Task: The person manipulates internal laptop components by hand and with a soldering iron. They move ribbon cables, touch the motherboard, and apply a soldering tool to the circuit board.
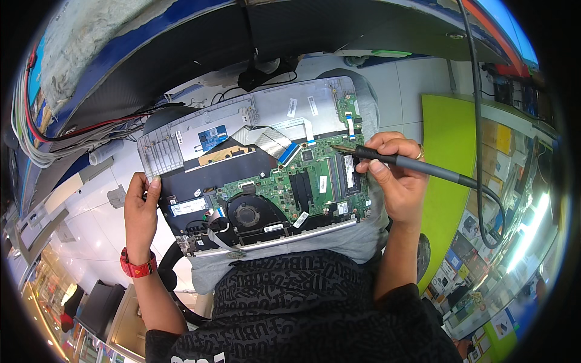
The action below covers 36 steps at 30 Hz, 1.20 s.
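Note:
An opened laptop base [212, 163] lies across my lap on grey cloth, its inside facing up. My left hand [143, 202] grips its left edge, thumb on top. Between the fingers of my right hand [393, 175] is a soldering iron [417, 166] with a black and grey handle. Its tip points left, over the upper part of the green circuit board [318, 163]; whether it touches cannot be made out. A loose white ribbon cable [275, 145] with a blue end sits left of the tip. A round black fan [247, 213] and a storage card [189, 207] are below.
The iron's black cord [478, 121] hangs on the right and loops back to the handle. Bundled wires [36, 142] run along the left. A dark bench front [181, 54] stands ahead. A green-edged glass display case [445, 181] is to the right. A dark stool [100, 308] stands lower left.

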Each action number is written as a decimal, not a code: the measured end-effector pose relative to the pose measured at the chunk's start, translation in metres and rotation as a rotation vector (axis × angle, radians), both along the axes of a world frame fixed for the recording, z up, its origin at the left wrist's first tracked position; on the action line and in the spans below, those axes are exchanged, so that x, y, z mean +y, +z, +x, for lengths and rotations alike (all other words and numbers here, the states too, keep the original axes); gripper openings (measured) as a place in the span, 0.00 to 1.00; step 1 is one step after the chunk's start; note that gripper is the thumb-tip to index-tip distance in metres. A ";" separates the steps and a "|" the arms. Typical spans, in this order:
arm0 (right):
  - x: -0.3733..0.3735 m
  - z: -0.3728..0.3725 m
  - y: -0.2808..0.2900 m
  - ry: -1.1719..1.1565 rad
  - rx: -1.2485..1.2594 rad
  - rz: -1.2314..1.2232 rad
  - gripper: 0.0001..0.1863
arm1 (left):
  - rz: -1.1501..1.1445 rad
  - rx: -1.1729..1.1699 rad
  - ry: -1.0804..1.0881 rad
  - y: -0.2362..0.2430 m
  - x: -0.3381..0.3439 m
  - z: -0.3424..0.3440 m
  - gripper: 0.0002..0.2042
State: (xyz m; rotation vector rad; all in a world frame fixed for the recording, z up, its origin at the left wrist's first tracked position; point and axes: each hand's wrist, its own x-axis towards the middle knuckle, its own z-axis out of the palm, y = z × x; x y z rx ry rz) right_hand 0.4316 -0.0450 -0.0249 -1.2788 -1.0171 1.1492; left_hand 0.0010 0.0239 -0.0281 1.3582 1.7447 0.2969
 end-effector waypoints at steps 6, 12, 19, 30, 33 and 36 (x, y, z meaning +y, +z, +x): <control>0.000 0.000 0.000 0.009 -0.019 0.017 0.11 | 0.008 0.003 -0.007 -0.001 0.000 -0.002 0.15; 0.000 -0.001 0.000 0.019 -0.093 0.035 0.12 | 0.006 0.010 -0.011 -0.001 0.000 -0.002 0.15; -0.001 -0.002 0.000 0.005 -0.108 0.031 0.12 | 0.005 0.020 -0.018 0.000 0.000 -0.002 0.15; 0.000 -0.001 0.002 0.014 -0.085 0.021 0.12 | -0.001 0.009 -0.014 0.002 0.001 0.000 0.15; 0.000 -0.001 0.002 0.007 -0.073 0.020 0.12 | -0.006 0.023 -0.009 0.000 0.001 -0.001 0.15; 0.000 -0.001 0.001 0.016 -0.087 0.034 0.12 | -0.009 0.031 -0.006 0.000 0.001 -0.002 0.15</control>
